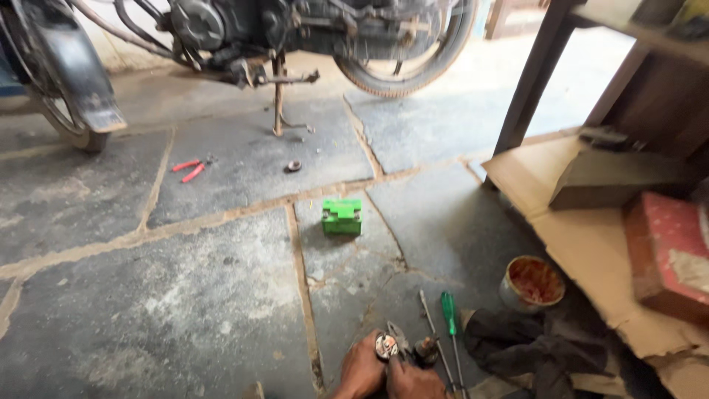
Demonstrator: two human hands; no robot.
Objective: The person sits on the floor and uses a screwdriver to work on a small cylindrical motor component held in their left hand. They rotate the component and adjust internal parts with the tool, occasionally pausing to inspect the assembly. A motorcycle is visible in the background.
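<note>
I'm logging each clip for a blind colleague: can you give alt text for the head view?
At the bottom edge, the left hand and right hand together hold a small round metal part over a stone floor. Beside them lie a green-handled screwdriver and dark cloth; a green box, red pliers and a motorcycle lie beyond.

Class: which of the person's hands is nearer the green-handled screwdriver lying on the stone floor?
The right hand; it lies just left of the green-handled screwdriver. The left hand is farther left, beyond the right.
</note>
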